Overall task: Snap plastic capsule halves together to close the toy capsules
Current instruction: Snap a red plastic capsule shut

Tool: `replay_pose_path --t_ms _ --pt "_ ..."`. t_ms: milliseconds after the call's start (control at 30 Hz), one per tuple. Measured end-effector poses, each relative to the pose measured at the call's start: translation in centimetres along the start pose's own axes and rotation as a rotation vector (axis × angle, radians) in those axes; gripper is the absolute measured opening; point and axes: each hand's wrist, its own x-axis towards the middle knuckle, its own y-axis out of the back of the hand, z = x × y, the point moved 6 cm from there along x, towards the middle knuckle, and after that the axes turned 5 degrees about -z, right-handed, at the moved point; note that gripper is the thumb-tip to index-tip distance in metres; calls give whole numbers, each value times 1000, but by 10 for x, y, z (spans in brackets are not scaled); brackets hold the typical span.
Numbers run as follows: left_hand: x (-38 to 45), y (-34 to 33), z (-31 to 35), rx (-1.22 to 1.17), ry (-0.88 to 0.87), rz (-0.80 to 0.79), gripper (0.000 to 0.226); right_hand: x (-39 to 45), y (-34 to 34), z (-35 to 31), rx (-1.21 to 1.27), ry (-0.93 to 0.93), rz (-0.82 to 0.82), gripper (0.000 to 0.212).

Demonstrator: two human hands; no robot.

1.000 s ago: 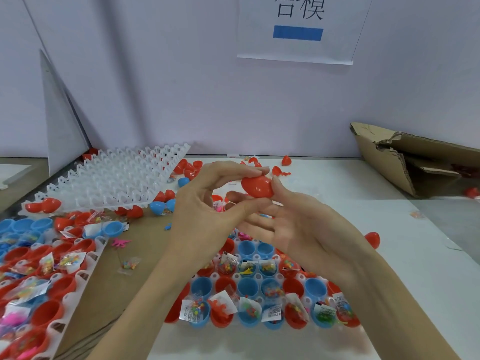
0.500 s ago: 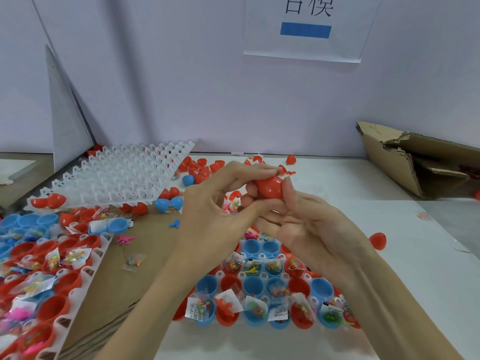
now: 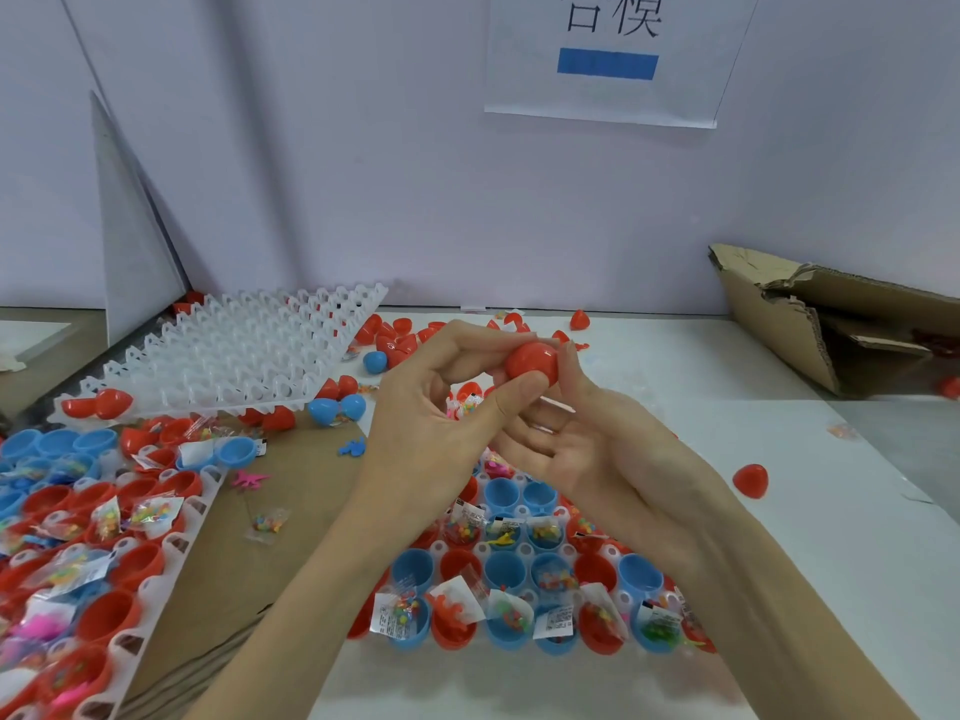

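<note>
Now, capsule: red capsule (image 3: 532,362) held mid-frame above the filled tray (image 3: 519,579)
Left hand (image 3: 441,423): thumb and fingertips pinching it
Right hand (image 3: 587,439): thumb against it; other fingers loosely extended

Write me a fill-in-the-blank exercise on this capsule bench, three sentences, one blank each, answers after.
1. Both the left hand and the right hand hold a capsule whose colour is ____.
2. The empty white tray lies on the person's ____ side.
3. The torn box at the far right is made of ____.

Missing words: red; left; cardboard
</note>
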Motion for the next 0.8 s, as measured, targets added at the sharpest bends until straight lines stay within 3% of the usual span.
replay_pose_path --t_ms 133,633,733,800 --pt "-1 0 -2 11 6 0 28 -1 3 -5 -184 51 50 44" --pt "0 -2 2 57 -64 -76 32 -4 4 -16 -344 168 7 37" --pt "1 -6 -1 182 -64 -147 41 -4 11 -21 -379 200 55 41" --pt "0 -5 -5 288 -43 -146 50 -5 16 -23 -552 251 152 43"
